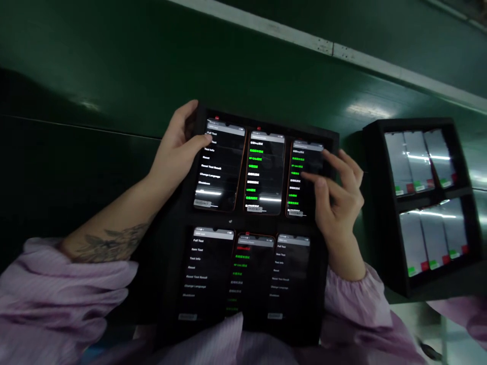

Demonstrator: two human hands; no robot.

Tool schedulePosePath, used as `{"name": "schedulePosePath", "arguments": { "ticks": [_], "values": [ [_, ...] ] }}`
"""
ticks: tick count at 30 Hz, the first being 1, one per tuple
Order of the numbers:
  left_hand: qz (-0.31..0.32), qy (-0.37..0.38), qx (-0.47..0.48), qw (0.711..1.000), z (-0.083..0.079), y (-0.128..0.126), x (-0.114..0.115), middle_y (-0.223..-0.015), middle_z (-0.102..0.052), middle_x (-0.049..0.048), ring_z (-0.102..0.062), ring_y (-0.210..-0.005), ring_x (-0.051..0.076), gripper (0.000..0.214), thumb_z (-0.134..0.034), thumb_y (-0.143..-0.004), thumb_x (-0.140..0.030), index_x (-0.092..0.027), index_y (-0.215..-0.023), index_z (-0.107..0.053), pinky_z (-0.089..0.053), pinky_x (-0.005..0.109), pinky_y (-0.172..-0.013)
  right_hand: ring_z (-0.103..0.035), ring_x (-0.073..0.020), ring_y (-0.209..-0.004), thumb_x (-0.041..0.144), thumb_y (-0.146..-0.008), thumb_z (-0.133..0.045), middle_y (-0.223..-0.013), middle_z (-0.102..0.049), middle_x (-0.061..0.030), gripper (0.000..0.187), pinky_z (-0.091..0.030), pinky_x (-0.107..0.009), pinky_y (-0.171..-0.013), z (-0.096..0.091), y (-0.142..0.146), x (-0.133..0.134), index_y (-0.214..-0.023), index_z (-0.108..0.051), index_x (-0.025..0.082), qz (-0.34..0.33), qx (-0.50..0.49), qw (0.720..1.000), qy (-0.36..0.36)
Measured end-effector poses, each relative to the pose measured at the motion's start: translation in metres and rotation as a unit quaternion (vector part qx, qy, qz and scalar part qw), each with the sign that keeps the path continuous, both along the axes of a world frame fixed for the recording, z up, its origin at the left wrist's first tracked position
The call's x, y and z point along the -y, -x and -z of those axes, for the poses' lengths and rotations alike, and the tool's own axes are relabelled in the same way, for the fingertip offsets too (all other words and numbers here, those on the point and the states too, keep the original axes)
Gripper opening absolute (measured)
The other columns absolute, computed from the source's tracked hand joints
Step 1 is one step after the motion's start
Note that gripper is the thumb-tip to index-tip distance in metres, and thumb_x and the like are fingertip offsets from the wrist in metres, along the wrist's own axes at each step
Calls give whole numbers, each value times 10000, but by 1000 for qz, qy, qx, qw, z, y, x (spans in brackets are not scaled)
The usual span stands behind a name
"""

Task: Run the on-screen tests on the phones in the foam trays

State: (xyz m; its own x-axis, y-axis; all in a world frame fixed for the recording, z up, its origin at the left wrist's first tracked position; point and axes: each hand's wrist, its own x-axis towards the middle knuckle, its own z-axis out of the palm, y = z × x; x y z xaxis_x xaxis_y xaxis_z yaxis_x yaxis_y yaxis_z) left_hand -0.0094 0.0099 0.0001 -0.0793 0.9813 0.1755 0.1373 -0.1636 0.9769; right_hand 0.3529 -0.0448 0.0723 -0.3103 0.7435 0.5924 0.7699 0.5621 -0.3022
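Observation:
A black tray (213, 219) lies in front of me, holding smartphones in two rows with lit screens. My left hand (178, 139) grips its upper left edge, fingers around the side. The thumb of that hand rests on the upper left phone (218, 167), which shows a white menu. Over the upper right phone (305, 177) is my right hand (338, 195), its index fingertip at the screen and its fingers apart; contact is unclear. Green and white lines fill that screen and the upper middle phone (265, 172). The lower middle phone (249, 274) has one red line on top.
To the right, a second black tray (397, 203) holds several phones with pale screens marked green and red. Both trays are on a dark green surface (114, 66), with a pale metal strip (274, 25) along the back. A pink sleeve (462, 317) shows at lower right.

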Motion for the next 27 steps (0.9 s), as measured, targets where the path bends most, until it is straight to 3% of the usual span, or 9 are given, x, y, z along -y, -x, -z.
{"name": "schedulePosePath", "arguments": {
  "ticks": [5,12,17,21,27],
  "values": [
    [-1,-20,-17,1000,-1,1,23,-1639,-526,64,-403,-1614,409,860,-910,-765,-569,-283,-1495,-555,-210,710,-1388,-429,-414,-1573,287,-1036,-586,-1622,-586,-18,276,-428,-671,-1266,-2,11,26,-1153,-833,327,-81,50,995,20],
    [47,13,-23,999,-2,0,64,-1756,-385,-28,-269,-1688,351,1012,-958,-734,-492,-448,-1602,-439,-220,576,-1419,-337,-408,-1638,303,-1026,-599,-1662,-547,-26,277,-387,-693,-1298,-2,16,26,-1193,-818,328,-135,105,984,49],
    [28,22,-87,996,-5,-2,60,-1818,-254,30,-212,-1703,368,1092,-955,-750,-466,-388,-1660,-356,-167,583,-1417,-265,-417,-1670,267,-1034,-592,-1661,-546,-31,276,-353,-705,-1319,1,20,26,-1178,-824,311,-125,95,986,53],
    [2,30,-117,993,-2,0,50,-1811,-273,50,-233,-1693,393,1145,-976,-714,-506,-371,-1667,-355,-149,624,-1406,-191,-430,-1692,265,-1052,-573,-1715,-478,-11,297,-291,-743,-1336,7,22,24,-1216,-815,318,-80,70,992,70],
    [28,3,-64,998,0,0,51,-1808,-283,31,-210,-1704,367,1095,-954,-736,-542,-382,-1648,-369,-111,607,-1415,-191,-433,-1693,293,-1060,-561,-1726,-461,1,318,-315,-758,-1318,6,20,24,-1258,-803,347,-74,88,991,66]
  ]
}}
